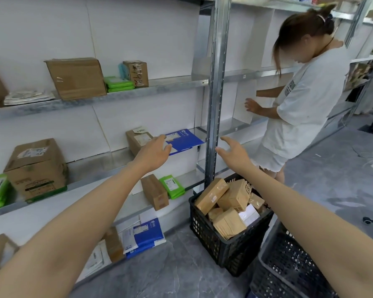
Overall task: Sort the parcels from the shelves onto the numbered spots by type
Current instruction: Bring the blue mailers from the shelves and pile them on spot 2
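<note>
Both hands are open and hold nothing. The left hand (154, 150) is just in front of the blue parcel (184, 139) on the shelf (108, 160). The right hand (233, 152) is beside it.

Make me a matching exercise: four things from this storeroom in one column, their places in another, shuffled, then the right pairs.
Things:
1. blue envelope
2. black crate
3. marked small box
4. white board

Places:
A. top shelf, beside green packets
B. in the other person's hands
C. on the floor, full of brown parcels
D. middle shelf, just beyond the left hand

Pairs: 1-D, 2-C, 3-A, 4-B
</note>
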